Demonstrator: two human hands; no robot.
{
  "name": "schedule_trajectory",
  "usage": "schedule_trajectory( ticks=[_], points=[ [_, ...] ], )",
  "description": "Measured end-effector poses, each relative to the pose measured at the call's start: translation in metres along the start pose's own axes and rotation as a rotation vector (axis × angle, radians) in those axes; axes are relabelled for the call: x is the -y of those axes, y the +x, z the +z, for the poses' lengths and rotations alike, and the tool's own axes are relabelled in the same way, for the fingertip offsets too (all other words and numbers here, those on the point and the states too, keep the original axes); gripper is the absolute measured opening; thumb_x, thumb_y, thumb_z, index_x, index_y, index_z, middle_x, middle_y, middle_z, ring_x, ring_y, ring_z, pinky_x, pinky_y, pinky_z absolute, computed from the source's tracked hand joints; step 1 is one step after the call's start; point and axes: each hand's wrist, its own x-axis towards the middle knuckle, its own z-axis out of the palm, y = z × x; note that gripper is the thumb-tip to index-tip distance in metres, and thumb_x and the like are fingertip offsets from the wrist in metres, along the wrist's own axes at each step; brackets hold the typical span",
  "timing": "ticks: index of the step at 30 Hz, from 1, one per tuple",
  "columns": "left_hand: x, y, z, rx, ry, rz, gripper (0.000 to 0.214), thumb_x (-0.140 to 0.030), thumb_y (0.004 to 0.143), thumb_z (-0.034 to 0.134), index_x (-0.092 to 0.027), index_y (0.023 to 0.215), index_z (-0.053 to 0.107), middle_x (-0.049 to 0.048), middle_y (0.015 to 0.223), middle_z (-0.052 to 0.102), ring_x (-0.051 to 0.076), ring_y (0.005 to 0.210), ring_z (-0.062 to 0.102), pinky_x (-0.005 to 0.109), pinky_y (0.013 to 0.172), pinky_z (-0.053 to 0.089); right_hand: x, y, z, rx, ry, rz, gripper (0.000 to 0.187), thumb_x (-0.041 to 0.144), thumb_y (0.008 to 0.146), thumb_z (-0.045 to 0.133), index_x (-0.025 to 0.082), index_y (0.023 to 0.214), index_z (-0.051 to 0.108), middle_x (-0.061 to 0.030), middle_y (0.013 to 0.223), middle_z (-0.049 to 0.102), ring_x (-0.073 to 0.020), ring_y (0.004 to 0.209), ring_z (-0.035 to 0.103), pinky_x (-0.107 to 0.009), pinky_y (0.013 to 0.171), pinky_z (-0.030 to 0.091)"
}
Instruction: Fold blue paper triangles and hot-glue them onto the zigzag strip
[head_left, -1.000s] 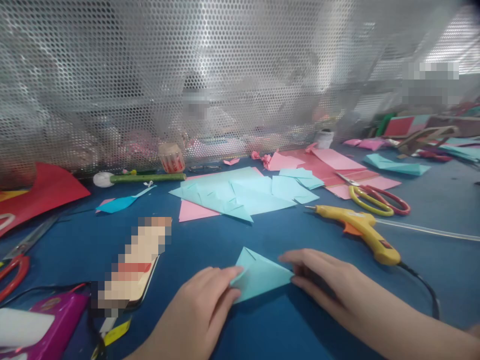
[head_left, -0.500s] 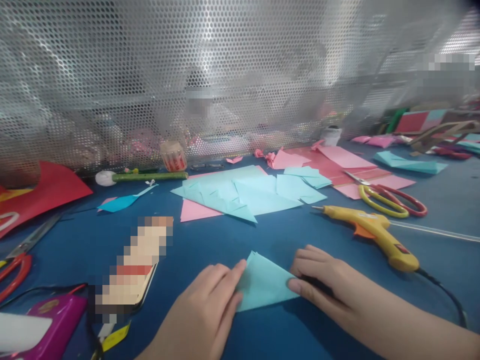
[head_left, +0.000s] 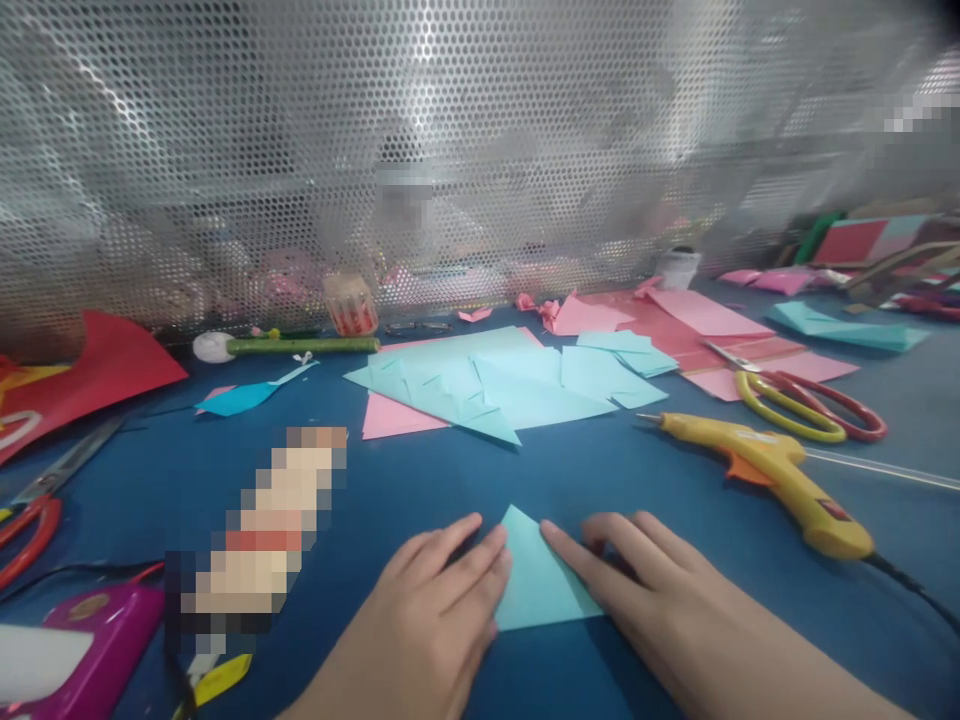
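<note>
A light turquoise sheet of paper (head_left: pixel 544 585), folded into a pointed triangle, lies on the blue table in front of me. Along its left edge rests my left hand (head_left: pixel 442 590), fingers stretched out and slightly spread, with the fingertips touching the paper. My right hand (head_left: pixel 649 580) lays its outstretched index finger along the right sloping edge, near the top point. Its other fingers are bent, and its thumb is hidden. Beyond the hands lies a pile of folded turquoise papers (head_left: pixel 525 385) over pink sheets (head_left: pixel 397 418).
A yellow glue gun (head_left: pixel 780 470) and scissors (head_left: pixel 821 395) lie at right. At left are a pixelated oblong object (head_left: pixel 270 530), a purple device (head_left: pixel 112 640), red-handled scissors (head_left: pixel 34 535) and red paper (head_left: pixel 112 370). A perforated metal panel (head_left: pixel 300 130) stands behind.
My right hand has let go of the paper's right corner, and its index finger now lies along the sloping edge near the top. My left fingers have spread on the left edge.
</note>
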Motion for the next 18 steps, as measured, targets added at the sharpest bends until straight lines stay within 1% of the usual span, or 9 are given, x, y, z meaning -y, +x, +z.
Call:
schedule_trajectory(
  ticks=[2,3,5,7,9,10,12,15,18],
  points=[
    [0.002,-0.005,0.007,0.009,0.028,0.048,0.057,-0.038,0.107,0.04,-0.016,0.158,0.031,0.013,0.148,0.056,0.029,0.141,0.049,0.045,0.107,0.05,-0.003,0.0,-0.003,0.016,-0.034,-0.048,0.044,0.02,0.096,0.049,0.012,0.137,0.062,-0.0154,0.113,0.077,-0.0287,0.09,0.075,-0.04,0.068,0.067],
    [0.003,-0.006,0.009,0.016,0.046,0.062,0.065,-0.048,0.106,0.043,-0.016,0.16,0.026,0.014,0.152,0.051,0.031,0.141,0.048,0.047,0.107,0.05,-0.005,0.0,-0.005,0.021,-0.042,-0.08,0.046,0.034,0.1,0.051,0.012,0.14,0.06,-0.0155,0.123,0.075,-0.0308,0.099,0.075,-0.041,0.07,0.067],
    [0.001,-0.007,0.01,0.023,0.1,0.09,0.075,-0.061,0.103,0.043,-0.02,0.162,0.02,0.0147,0.156,0.043,0.034,0.139,0.051,0.05,0.103,0.052,-0.008,-0.001,-0.006,0.026,-0.037,-0.137,0.068,0.055,0.1,0.05,0.01,0.151,0.047,-0.0142,0.141,0.065,-0.0331,0.119,0.068,-0.043,0.077,0.067],
    [-0.004,-0.005,0.007,0.056,0.177,0.074,0.077,-0.069,0.101,0.04,-0.025,0.161,0.021,0.0133,0.159,0.039,0.036,0.138,0.052,0.054,0.1,0.053,-0.01,-0.004,-0.004,0.023,-0.02,-0.16,0.083,0.061,0.1,0.047,0.009,0.161,0.027,-0.0127,0.148,0.056,-0.0324,0.131,0.06,-0.045,0.084,0.065],
    [-0.011,-0.002,0.001,0.116,0.256,0.034,0.078,-0.075,0.098,0.035,-0.029,0.16,0.025,0.0103,0.159,0.038,0.035,0.139,0.051,0.055,0.101,0.052,-0.01,-0.006,0.003,-0.006,-0.012,-0.164,0.086,0.06,0.101,0.043,0.009,0.164,0.014,-0.0135,0.15,0.053,-0.0324,0.132,0.059,-0.047,0.086,0.064],
    [-0.013,0.0,-0.002,0.146,0.288,0.017,0.077,-0.076,0.097,0.033,-0.031,0.159,0.027,0.0089,0.159,0.038,0.034,0.139,0.05,0.055,0.102,0.051,-0.009,-0.007,0.006,-0.115,-0.018,-0.17,0.085,0.061,0.101,0.04,0.007,0.163,0.017,-0.0154,0.147,0.056,-0.034,0.128,0.062,-0.048,0.082,0.065],
    [-0.017,0.003,-0.007,0.181,0.345,0.027,0.076,-0.077,0.096,0.028,-0.032,0.158,0.03,0.0071,0.157,0.042,0.033,0.137,0.053,0.053,0.101,0.052,-0.005,-0.006,0.011,-0.146,-0.04,-0.165,0.077,0.052,0.103,0.039,0.009,0.163,0.018,-0.0152,0.15,0.052,-0.0358,0.13,0.061,-0.052,0.084,0.065],
    [-0.014,0.005,-0.01,0.144,0.411,0.07,0.072,-0.072,0.101,0.028,-0.029,0.158,0.031,0.0083,0.153,0.048,0.032,0.133,0.058,0.051,0.098,0.054,0.002,-0.001,0.01,-0.019,-0.034,-0.254,0.06,0.028,0.099,0.048,0.008,0.155,0.039,-0.0111,0.15,0.052,-0.027,0.133,0.058,-0.04,0.092,0.064],
    [-0.008,0.003,-0.011,0.086,0.412,0.157,0.066,-0.06,0.105,0.039,-0.019,0.156,0.035,0.014,0.149,0.053,0.032,0.13,0.06,0.047,0.094,0.057,0.005,0.003,0.005,0.018,0.0,-0.276,0.052,0.024,0.099,0.051,0.009,0.148,0.049,-0.0104,0.149,0.053,-0.0217,0.133,0.058,-0.03,0.096,0.061]
  ],
)
